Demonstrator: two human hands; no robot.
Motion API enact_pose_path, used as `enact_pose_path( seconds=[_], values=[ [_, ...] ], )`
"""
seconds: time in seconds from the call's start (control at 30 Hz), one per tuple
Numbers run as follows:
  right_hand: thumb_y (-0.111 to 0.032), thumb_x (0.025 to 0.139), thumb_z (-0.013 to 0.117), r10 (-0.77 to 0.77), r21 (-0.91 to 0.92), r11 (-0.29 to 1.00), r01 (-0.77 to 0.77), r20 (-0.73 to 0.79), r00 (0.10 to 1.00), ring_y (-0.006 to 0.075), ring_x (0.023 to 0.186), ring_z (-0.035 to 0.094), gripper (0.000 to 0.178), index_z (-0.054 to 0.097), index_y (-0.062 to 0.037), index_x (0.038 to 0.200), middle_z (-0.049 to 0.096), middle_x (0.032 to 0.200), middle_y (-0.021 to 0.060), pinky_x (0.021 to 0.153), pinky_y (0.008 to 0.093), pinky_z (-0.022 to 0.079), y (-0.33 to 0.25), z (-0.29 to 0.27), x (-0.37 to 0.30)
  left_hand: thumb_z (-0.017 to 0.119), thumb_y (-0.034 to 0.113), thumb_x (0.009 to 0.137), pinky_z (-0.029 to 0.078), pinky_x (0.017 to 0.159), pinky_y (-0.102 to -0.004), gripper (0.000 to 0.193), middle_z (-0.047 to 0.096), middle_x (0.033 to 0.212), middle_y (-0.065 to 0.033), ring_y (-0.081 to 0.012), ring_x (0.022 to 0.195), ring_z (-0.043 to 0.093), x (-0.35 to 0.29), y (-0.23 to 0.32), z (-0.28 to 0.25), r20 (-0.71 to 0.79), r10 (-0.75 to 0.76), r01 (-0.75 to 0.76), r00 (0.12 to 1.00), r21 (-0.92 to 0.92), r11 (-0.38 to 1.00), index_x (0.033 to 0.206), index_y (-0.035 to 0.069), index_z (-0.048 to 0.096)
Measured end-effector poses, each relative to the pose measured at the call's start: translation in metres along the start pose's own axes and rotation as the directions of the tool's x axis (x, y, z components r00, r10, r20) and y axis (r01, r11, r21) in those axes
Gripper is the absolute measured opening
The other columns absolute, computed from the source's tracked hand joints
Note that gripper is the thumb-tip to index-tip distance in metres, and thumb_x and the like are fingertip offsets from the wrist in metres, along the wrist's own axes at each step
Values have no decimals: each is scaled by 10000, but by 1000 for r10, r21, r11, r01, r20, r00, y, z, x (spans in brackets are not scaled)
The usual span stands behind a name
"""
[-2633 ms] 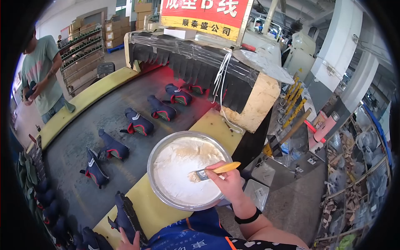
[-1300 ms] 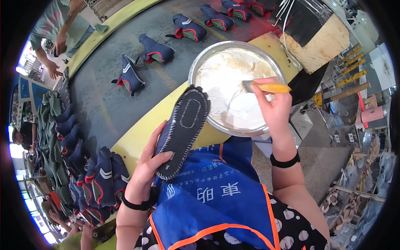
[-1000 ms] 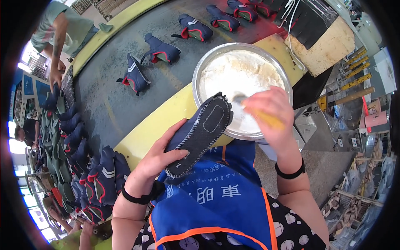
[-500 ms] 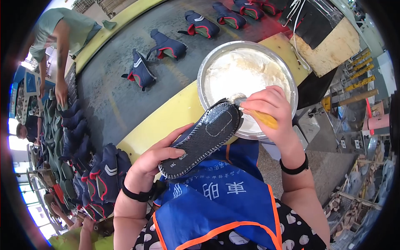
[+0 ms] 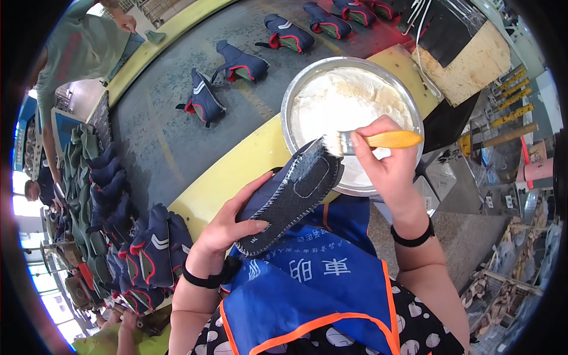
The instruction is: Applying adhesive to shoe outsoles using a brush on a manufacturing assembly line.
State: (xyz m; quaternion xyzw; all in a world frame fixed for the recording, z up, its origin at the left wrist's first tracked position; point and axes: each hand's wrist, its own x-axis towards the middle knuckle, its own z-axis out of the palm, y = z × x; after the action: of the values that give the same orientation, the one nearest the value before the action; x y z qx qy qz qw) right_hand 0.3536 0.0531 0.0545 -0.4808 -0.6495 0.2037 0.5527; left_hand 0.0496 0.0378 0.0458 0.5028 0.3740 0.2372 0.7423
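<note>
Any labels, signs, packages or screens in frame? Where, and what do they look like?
Apron print: white characters across the blue, orange-trimmed apron, on the person's chest, bottom centre.
Wall posters: blue panels at the far left edge, bent by the lens, detail too small.
No packages or screens visible.

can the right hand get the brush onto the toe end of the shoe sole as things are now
Probably yes. The right hand holds the yellow-handled brush with its bristles already at the toe end of the shoe sole, which the left hand holds tilted up over the glue bowl. Nothing lies between them.
</note>
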Motion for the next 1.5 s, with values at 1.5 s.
enact_pose_path(
  seconds=[1.5],
  values=[
    [60,942,656,-71,-39,997,62,-339,938,135,906,621,175,634,40,1115,644,990,76,817,271,501,25,-16,6,570,225,908,579,948,-496,766,529,1414,-269,-416,1215,623,-16,-40,-47,-226,122,-230,967,-551,802,1570,1,256]
  ],
)
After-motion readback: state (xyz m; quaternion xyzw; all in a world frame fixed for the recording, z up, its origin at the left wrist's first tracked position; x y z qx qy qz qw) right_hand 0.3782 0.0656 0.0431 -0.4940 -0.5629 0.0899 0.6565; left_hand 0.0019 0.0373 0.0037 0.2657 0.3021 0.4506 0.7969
